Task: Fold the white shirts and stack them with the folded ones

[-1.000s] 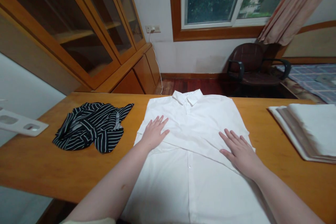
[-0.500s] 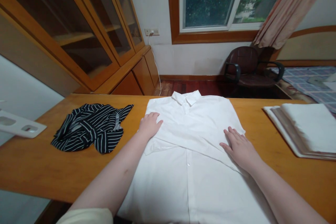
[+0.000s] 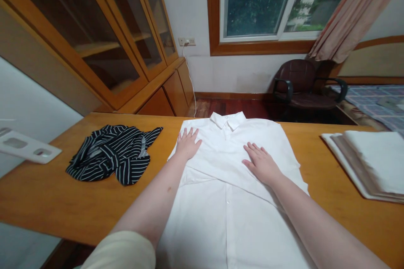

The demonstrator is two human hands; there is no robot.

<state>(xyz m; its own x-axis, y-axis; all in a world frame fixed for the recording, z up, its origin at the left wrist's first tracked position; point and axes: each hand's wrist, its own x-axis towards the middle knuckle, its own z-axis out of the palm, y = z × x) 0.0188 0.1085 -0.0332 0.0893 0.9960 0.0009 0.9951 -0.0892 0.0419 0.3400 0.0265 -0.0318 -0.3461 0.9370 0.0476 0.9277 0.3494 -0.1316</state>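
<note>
A white button-up shirt (image 3: 217, 214) lies spread on the wooden table, its collar at the far edge and its sleeves folded across the chest. My left hand (image 3: 188, 143) rests flat on the shirt's upper left, fingers spread. On the right side of the chest, my right hand (image 3: 261, 163) lies palm down with fingers stretched out. Neither hand grips the cloth. Part of the folded sleeve is hidden under my right forearm.
To the left lies a crumpled black-and-white striped garment (image 3: 113, 153) on the table (image 3: 41, 193). A white slotted plastic piece (image 3: 28, 147) juts in at the left edge. Folded white cloths (image 3: 375, 164) are stacked at the right. Beyond stand a brown armchair (image 3: 303, 82) and a glass-door cabinet (image 3: 139, 67).
My right hand has slid left from the shirt's right side onto its chest. My left hand has moved slightly up and right, its fingers now more spread.
</note>
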